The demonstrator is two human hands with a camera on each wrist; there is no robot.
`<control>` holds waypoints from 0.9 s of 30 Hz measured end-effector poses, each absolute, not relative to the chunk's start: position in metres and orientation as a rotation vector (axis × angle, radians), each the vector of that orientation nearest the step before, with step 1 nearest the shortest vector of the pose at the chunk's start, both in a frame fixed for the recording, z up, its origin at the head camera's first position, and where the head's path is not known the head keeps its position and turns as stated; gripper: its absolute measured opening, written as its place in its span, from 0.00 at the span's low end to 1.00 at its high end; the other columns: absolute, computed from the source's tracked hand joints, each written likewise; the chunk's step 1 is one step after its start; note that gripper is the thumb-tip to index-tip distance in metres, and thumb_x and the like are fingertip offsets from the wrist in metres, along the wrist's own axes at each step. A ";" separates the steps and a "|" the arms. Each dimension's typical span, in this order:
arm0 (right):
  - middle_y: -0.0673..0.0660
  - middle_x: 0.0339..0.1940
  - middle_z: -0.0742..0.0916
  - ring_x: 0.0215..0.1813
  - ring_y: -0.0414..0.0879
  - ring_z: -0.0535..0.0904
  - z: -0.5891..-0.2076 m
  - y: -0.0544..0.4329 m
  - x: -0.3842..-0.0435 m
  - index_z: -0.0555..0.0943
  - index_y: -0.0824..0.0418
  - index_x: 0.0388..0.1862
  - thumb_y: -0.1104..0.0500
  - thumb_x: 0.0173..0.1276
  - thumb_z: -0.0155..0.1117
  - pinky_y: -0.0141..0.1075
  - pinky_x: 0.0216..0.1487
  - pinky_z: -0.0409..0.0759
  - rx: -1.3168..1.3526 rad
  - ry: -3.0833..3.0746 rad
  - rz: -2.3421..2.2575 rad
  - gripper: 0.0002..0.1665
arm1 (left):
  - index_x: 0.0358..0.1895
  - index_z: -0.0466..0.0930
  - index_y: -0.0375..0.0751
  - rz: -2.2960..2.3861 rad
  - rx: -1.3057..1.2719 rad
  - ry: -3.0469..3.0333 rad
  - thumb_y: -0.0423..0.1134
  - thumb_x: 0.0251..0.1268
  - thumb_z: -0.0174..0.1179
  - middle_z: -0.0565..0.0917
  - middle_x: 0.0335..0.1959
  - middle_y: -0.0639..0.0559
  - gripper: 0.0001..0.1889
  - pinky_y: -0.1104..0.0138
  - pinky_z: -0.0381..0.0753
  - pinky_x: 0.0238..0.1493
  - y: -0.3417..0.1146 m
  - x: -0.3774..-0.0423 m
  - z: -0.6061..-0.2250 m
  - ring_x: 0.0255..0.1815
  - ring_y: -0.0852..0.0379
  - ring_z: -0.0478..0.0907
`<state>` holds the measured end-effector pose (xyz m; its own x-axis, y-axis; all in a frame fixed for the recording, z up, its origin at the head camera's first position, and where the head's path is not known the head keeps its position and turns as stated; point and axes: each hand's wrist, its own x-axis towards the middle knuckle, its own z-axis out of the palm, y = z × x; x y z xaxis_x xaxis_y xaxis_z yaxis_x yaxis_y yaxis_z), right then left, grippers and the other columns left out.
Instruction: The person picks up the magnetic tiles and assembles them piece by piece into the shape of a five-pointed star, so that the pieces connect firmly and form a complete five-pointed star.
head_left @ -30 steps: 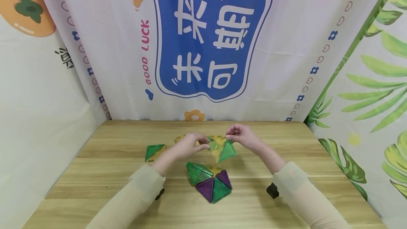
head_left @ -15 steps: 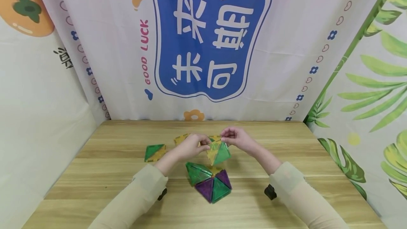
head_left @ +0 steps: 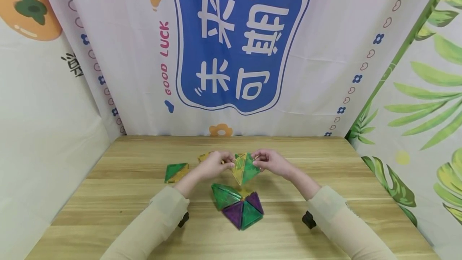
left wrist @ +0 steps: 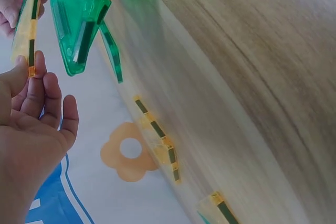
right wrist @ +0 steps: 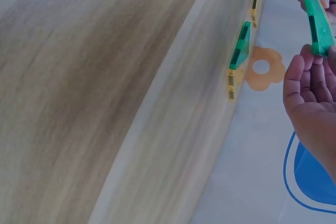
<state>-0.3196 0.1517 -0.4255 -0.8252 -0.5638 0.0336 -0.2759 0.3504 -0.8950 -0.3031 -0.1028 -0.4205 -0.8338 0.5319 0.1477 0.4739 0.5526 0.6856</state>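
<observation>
Both hands hold a small cluster of yellow and green translucent triangle tiles [head_left: 245, 168] above the middle of the wooden table [head_left: 325, 228]. My left hand [head_left: 226, 163] pinches its yellow side and my right hand [head_left: 257, 163] pinches its green side. In the left wrist view the left hand [left wrist: 32, 85] touches the yellow tile's edge [left wrist: 29, 30], next to a green tile [left wrist: 79, 14]. The right wrist view shows the right hand [right wrist: 315, 72] at the green tile's edge [right wrist: 315, 17]. Nearer me, a cluster of green and purple tiles [head_left: 238, 207] lies on the table.
A green and yellow tile pair [head_left: 176, 171] lies left of the hands, and a yellow tile [head_left: 203, 157] lies behind the left hand. Printed cloth walls [head_left: 238, 51] close in the table at the back and on both sides.
The hands have drawn closer together and shifted from the top of the held tiles to their sides. The held cluster has moved slightly left and closed up.
</observation>
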 end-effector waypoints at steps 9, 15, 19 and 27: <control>0.56 0.38 0.85 0.33 0.41 0.80 -0.436 0.154 -0.317 0.72 0.71 0.56 0.63 0.71 0.55 0.56 0.46 0.78 -0.686 2.177 -1.474 0.18 | 0.52 0.77 0.39 1.090 0.909 2.563 0.39 0.68 0.55 0.84 0.36 0.54 0.13 0.65 0.79 0.44 -0.104 -0.308 -0.429 0.41 0.58 0.80; 0.56 0.39 0.85 0.37 0.43 0.82 -0.447 0.157 -0.319 0.72 0.70 0.55 0.62 0.70 0.56 0.51 0.47 0.80 -0.664 2.098 -1.478 0.18 | 0.49 0.78 0.41 1.061 0.922 2.513 0.38 0.68 0.56 0.84 0.35 0.54 0.10 0.67 0.79 0.41 -0.102 -0.312 -0.438 0.38 0.60 0.80; 0.56 0.39 0.85 0.38 0.45 0.83 -0.453 0.155 -0.320 0.72 0.70 0.53 0.62 0.70 0.55 0.47 0.47 0.81 -0.645 2.037 -1.481 0.17 | 0.46 0.78 0.43 1.020 0.907 2.523 0.38 0.67 0.57 0.82 0.34 0.56 0.08 0.68 0.78 0.40 -0.102 -0.313 -0.444 0.38 0.61 0.79; 0.56 0.39 0.86 0.37 0.44 0.83 -0.462 0.153 -0.321 0.71 0.70 0.54 0.63 0.70 0.54 0.41 0.42 0.82 -0.635 1.994 -1.461 0.16 | 0.42 0.77 0.42 1.016 0.880 2.475 0.37 0.67 0.56 0.81 0.34 0.55 0.04 0.66 0.78 0.39 -0.102 -0.310 -0.447 0.38 0.59 0.78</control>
<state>-0.3209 0.1529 -0.4625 -0.7182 -0.6739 -0.1733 -0.0377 0.2864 -0.9574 -0.3099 -0.1022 -0.4475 -0.7576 0.6499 -0.0608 0.4197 0.5562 0.7173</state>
